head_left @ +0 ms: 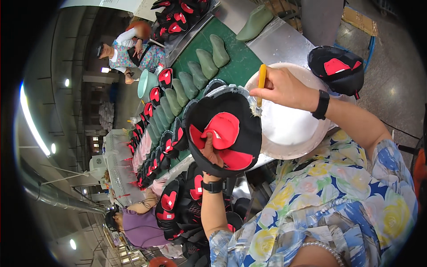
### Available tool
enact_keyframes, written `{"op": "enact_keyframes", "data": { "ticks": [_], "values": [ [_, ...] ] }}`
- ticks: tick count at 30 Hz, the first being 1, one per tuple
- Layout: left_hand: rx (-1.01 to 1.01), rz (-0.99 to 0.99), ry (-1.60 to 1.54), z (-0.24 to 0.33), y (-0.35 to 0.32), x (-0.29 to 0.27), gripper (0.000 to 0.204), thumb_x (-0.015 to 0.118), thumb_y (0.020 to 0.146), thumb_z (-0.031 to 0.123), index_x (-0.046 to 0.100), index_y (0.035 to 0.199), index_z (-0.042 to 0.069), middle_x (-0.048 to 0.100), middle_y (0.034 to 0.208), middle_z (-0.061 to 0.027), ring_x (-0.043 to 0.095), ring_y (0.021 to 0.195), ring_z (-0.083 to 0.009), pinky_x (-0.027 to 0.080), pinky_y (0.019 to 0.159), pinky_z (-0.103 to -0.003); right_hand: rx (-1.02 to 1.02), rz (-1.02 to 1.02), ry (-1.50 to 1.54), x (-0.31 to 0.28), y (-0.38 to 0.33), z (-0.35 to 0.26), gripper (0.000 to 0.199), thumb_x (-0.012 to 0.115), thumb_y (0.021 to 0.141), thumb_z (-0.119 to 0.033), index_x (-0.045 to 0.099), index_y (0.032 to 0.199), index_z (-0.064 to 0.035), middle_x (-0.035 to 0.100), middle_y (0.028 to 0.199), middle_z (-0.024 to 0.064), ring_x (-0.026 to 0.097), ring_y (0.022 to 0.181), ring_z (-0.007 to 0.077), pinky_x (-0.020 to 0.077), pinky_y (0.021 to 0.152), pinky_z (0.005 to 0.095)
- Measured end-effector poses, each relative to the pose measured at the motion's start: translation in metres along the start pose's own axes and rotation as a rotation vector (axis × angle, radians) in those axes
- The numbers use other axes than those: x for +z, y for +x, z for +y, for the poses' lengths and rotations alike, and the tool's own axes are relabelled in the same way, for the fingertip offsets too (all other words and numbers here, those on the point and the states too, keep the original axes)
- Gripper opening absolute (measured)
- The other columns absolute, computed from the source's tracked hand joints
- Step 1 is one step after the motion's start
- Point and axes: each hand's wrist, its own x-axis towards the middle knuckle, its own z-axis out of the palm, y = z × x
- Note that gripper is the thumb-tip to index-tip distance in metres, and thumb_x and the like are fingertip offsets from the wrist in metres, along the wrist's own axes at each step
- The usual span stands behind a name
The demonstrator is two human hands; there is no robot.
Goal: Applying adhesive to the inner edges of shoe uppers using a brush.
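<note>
A black shoe upper (249, 129) with red lining is held up by my left hand (211, 153), the thumb over the red part and the other fingers mostly hidden behind. My right hand (287, 89) is closed round the yellow handle of a brush (262, 78). The bristles point down, whitish and wet-looking, at the upper's right edge. Pale, white-smeared material lines the upper's top rim. Just beyond the brush, below my right hand, stands a wide white bucket (331, 127) with white liquid in it.
Green shoe lasts (207, 63) and more black-and-red uppers (165, 78) line a green-topped bench (242, 66). One larger last (255, 23) lies on its metal end. Another upper (336, 70) sits beside the bucket. Uppers are heaped (195, 191) below my left arm. Two people work across the bench.
</note>
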Motion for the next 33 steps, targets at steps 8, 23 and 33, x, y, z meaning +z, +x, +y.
{"op": "enact_keyframes", "data": {
  "ticks": [8,23,33],
  "values": [
    [0.296,0.084,0.497,-0.006,-0.007,0.019,0.040,0.057,0.094,0.010,0.049,0.131,-0.001,0.056,0.127,-0.0121,0.058,0.108,-0.0206,0.049,0.091,-0.030,0.224,0.054,0.208,0.035,-0.026,0.006,0.038,0.070,0.081,-0.029,0.058,0.087,0.0066,0.066,0.075,0.0176,0.066,0.065,0.0230,0.0509,0.060,0.0325],
    [-0.275,-0.182,0.268,0.014,0.009,-0.027,0.041,0.067,0.078,0.006,0.060,0.117,0.001,0.063,0.102,-0.0055,0.062,0.089,-0.0185,0.052,0.082,-0.029,-0.146,0.017,0.308,0.009,-0.030,-0.008,0.017,0.070,0.085,-0.015,0.061,0.094,-0.0047,0.067,0.088,0.0071,0.065,0.082,0.0195,0.0501,0.075,0.0296],
    [-0.242,-0.372,0.246,-0.014,-0.029,-0.001,0.044,0.065,0.074,0.003,0.058,0.118,0.002,0.063,0.104,-0.0074,0.062,0.094,-0.0186,0.052,0.084,-0.032,-1.075,-0.113,0.229,0.061,-0.005,-0.042,0.011,0.064,0.083,-0.012,0.056,0.088,-0.0065,0.062,0.090,0.0045,0.061,0.082,0.0248,0.0478,0.078,0.0368]
  ]
}}
